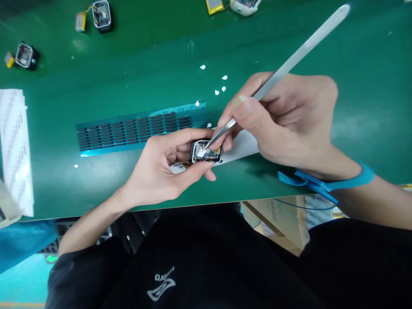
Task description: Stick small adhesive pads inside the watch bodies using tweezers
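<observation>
My left hand point(164, 167) grips a small open watch case point(210, 153) between thumb and fingers, its circuit board and wires facing up. In my right hand point(277, 116) is a pair of metal tweezers point(296, 56), slanted down to the left. Their tips reach into the case, at a pale patch on its inner left side. Whether the tips pinch anything is too small to tell. Below the hands lies a white strip point(243, 148), partly covered by them. A blue film sheet point(138, 131) with rows of small dark strips lies beyond my left hand.
Several small white tabs point(216, 92) are scattered on the green table point(144, 77). Open watch cases point(102, 16) with wired yellow batteries point(80, 21) sit toward the far side. White printed sheets point(16, 150) lie at left. A blue wrist strap point(347, 180) with a cord circles my right wrist.
</observation>
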`<state>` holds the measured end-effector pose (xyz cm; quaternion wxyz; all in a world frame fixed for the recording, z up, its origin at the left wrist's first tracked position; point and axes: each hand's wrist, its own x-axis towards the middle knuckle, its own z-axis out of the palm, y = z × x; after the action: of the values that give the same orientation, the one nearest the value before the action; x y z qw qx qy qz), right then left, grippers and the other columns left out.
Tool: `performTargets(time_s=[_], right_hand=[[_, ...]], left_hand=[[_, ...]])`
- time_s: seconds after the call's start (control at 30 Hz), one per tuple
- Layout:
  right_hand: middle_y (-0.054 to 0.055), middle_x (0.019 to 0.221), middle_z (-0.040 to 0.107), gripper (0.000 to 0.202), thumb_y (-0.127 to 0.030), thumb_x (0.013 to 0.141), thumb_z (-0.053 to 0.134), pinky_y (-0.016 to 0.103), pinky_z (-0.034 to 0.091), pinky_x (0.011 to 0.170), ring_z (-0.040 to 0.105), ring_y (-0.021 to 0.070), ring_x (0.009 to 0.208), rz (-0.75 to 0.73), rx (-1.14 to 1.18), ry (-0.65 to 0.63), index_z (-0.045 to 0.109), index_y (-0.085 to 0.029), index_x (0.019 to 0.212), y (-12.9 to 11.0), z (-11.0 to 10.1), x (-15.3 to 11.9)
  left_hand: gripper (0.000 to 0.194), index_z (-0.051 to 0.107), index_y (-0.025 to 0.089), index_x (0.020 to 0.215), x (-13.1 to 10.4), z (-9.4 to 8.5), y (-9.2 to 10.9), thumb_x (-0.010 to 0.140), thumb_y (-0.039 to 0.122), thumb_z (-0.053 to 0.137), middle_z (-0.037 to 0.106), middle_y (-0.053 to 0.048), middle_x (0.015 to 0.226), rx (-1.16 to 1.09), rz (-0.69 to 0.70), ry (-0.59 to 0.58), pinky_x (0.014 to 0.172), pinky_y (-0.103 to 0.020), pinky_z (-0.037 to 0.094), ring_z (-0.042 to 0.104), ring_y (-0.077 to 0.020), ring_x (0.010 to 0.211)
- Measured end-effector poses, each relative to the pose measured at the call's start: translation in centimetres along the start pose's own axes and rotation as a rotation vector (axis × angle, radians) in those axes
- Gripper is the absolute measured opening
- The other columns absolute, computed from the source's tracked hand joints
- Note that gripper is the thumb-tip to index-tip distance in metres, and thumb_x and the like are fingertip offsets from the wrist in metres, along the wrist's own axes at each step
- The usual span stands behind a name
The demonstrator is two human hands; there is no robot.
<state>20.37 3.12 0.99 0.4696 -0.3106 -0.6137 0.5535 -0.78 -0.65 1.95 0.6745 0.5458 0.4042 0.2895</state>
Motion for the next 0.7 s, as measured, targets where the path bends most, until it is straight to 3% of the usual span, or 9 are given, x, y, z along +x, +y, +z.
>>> performTargets(time_s=[0.27, 0.5, 0.7], right_hand=[[-0.001, 0.064, 0.075, 0.028, -0.036, 0.102, 0.079, 0.021, 0.058, 0.047, 0.074, 0.0135, 0.055, 0.033, 0.005, 0.02, 0.074, -0.019, 0.08, -0.25, 0.32, -0.03], [-0.002, 0.064, 0.071, 0.032, -0.039, 0.101, 0.081, 0.019, 0.056, 0.046, 0.074, 0.0126, 0.055, -0.002, 0.012, 0.083, 0.074, -0.019, 0.078, 0.02, 0.76, -0.15], [-0.002, 0.07, 0.072, 0.033, -0.04, 0.102, 0.079, 0.017, 0.057, 0.049, 0.074, 0.0102, 0.058, 0.018, -0.052, 0.065, 0.072, -0.018, 0.078, -0.11, 0.49, -0.21]], left_hand=[[0.03, 0.072, 0.017, 0.118, -0.01, 0.09, -0.07, 0.091, 0.005, 0.076, 0.083, -0.001, 0.103, -0.043, 0.079, -0.016, 0.077, -0.026, 0.073, 0.084, -0.0148, 0.075], [0.029, 0.073, 0.021, 0.118, -0.09, 0.22, 0.37, 0.091, 0.011, 0.075, 0.083, -0.002, 0.104, -0.007, 0.006, -0.012, 0.08, -0.033, 0.074, 0.083, -0.0178, 0.075], [0.027, 0.074, 0.019, 0.114, -0.03, 0.21, 0.12, 0.091, 0.005, 0.074, 0.082, 0.0, 0.101, -0.036, 0.063, -0.005, 0.077, -0.025, 0.073, 0.083, -0.0144, 0.074]])
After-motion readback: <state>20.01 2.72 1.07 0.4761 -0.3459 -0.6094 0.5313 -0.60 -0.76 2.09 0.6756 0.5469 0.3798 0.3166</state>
